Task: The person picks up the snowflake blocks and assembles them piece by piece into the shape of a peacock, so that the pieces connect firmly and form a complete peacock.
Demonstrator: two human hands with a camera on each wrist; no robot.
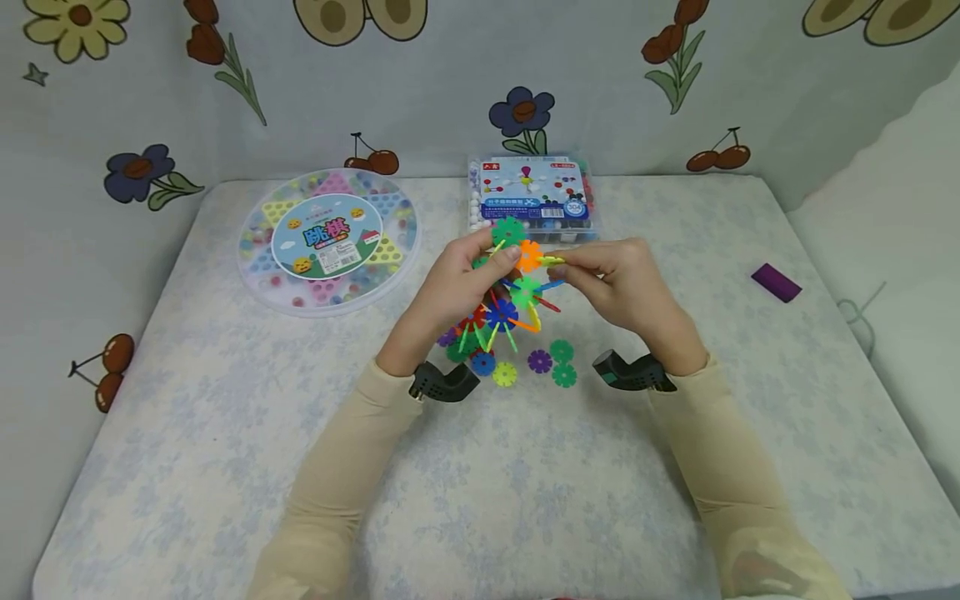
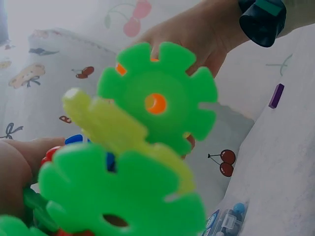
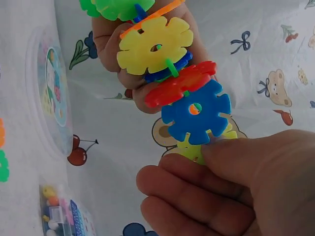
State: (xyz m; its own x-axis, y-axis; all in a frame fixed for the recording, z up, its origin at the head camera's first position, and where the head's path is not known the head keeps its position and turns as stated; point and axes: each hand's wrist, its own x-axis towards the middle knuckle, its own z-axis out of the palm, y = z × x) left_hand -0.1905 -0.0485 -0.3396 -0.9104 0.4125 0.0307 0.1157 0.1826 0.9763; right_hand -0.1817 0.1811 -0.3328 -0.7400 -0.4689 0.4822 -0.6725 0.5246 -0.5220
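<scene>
My left hand [image 1: 463,282] grips a cluster of interlocked, notched plastic snowflake discs in several colours. A green disc [image 1: 508,231] and an orange disc [image 1: 529,256] stick out at its top. Between thumb and fingers, my right hand [image 1: 630,279] pinches a yellow disc [image 3: 189,151] seen nearly edge-on, at the cluster's right side. In the right wrist view, a blue disc [image 3: 174,118] stands against it, beside a red disc [image 3: 179,87]. Green discs [image 2: 133,93] fill much of the left wrist view. Whether the yellow disc is fully slotted in, I cannot tell.
Loose discs, among them a purple one [image 1: 539,361] and a yellow one [image 1: 505,374], lie below the hands. Behind stand a round Chinese checkers set [image 1: 251,283] and a clear boxed model kit [image 1: 532,190]. A purple block [image 1: 776,282] lies far right.
</scene>
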